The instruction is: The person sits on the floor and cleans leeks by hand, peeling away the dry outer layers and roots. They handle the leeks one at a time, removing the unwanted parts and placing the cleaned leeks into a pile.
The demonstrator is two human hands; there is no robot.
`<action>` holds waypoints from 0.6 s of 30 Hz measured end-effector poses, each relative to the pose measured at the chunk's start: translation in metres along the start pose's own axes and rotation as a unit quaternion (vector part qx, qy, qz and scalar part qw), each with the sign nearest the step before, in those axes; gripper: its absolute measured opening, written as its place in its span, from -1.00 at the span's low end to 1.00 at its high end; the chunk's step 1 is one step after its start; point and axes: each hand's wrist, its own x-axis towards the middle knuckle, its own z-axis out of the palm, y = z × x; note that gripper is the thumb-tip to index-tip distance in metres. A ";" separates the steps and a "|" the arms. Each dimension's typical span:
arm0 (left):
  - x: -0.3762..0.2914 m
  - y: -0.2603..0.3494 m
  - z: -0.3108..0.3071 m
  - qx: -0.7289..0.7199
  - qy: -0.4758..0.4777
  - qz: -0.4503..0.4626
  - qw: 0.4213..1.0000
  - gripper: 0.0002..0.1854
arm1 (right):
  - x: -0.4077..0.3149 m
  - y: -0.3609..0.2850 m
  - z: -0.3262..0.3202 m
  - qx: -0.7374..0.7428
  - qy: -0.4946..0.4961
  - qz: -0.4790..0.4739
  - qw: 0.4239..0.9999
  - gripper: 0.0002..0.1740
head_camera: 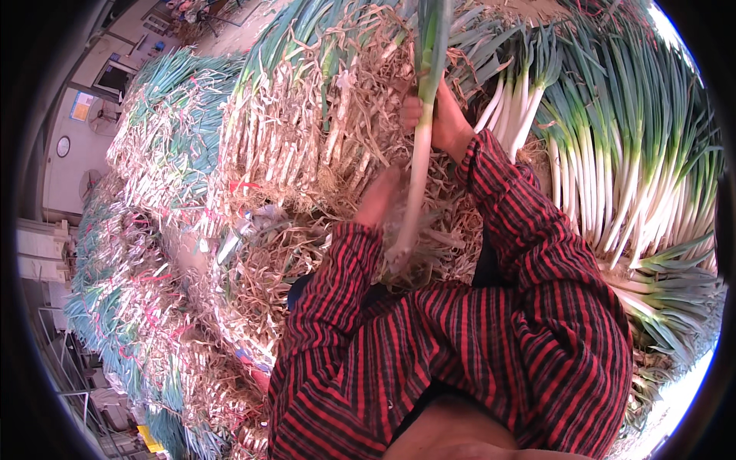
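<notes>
My right hand (445,118) grips the stalk of a long green onion (424,129), held upright in the picture with its green leaves at the top and its root end low, near my lap. Just left of the white shaft is my left hand (380,192), blurred; whether it touches the onion or holds anything cannot be told. Behind both hands lie unpeeled green onions (287,132) with dry brown husks. To the right stand cleaned green onions (586,167) with smooth white shafts.
Loose dry husks (287,247) lie around my knees. More bundled green onions (167,138) with red ties are heaped at the left. A few cleaned stalks (526,109) lean just beyond my right forearm. Fans (104,117) and a clock (63,146) are by the far-left wall.
</notes>
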 end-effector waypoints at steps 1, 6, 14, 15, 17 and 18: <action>0.009 0.018 0.011 -0.202 -0.108 -0.004 0.973 -0.58 | 0.001 0.003 -0.002 -0.119 0.158 -0.018 0.980 -0.49; 0.008 0.075 0.040 -0.040 0.071 0.109 0.991 -0.63 | -0.004 0.002 0.000 -0.718 0.358 0.054 0.595 -0.57; 0.004 0.083 0.044 -0.005 0.121 0.153 0.981 -0.59 | -0.003 0.007 0.003 -0.375 0.310 0.002 0.874 -0.49; 0.006 0.086 0.042 -0.027 0.102 0.104 0.989 -0.58 | -0.001 0.009 0.005 -0.378 0.322 0.020 0.868 -0.50; 0.013 0.093 0.036 0.014 0.118 0.140 0.983 -0.62 | 0.001 0.012 0.008 -0.383 0.339 0.049 0.858 -0.51; 0.016 0.095 0.034 0.043 0.117 0.142 0.982 -0.64 | 0.000 0.013 0.009 -0.372 0.340 0.043 0.862 -0.51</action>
